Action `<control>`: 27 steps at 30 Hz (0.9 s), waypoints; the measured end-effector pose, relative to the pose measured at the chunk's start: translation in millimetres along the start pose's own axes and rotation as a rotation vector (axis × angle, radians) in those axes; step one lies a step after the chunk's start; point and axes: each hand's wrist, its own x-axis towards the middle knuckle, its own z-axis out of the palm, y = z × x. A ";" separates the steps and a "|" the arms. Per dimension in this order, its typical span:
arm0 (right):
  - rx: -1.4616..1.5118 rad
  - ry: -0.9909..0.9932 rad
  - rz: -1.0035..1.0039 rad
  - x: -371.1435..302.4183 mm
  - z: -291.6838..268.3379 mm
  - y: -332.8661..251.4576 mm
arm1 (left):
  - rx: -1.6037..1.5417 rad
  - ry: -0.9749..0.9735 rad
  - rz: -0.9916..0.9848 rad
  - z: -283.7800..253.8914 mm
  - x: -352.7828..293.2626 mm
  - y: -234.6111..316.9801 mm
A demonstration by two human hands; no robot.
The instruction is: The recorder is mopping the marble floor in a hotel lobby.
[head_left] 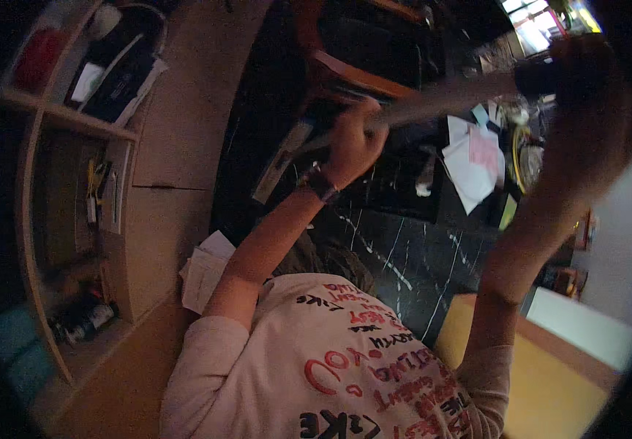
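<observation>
Left hand (352,143) is closed around one end of a long pale rod-like object (440,99), right hand (587,95), blurred, appears clasped on its dark far end, evidently steadying it level above the dark marbled floor (404,256) near loose papers (469,164).

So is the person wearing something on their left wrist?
Yes, a dark band like a watch wraps the wrist just below the left hand, which grips a long blurred stick.

White and pink paper sheets (473,164) are seen far right on the dark counter (404,256); a dark flat package with a white label (115,77) is kept on the far-left shelf (74,121).
</observation>
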 end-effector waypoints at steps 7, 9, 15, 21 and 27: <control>1.068 -0.674 0.188 28.5 149.9 -44.6 | 0.204 0.737 -0.537 -142.0 42.0 -20.6; 1.081 -0.684 0.076 -9.9 195.4 -26.9 | 0.122 0.878 -0.449 -182.6 20.5 -22.4; 0.847 -1.394 0.835 -126.3 313.4 74.0 | -0.271 0.929 -0.359 -232.1 -57.1 -40.4; 0.438 -1.729 0.775 -253.1 414.1 199.0 | 0.647 1.010 -0.180 -195.3 -131.6 -13.5; 0.317 -1.849 0.701 -304.0 473.5 227.0 | 0.594 1.217 -0.277 -150.9 -162.5 33.7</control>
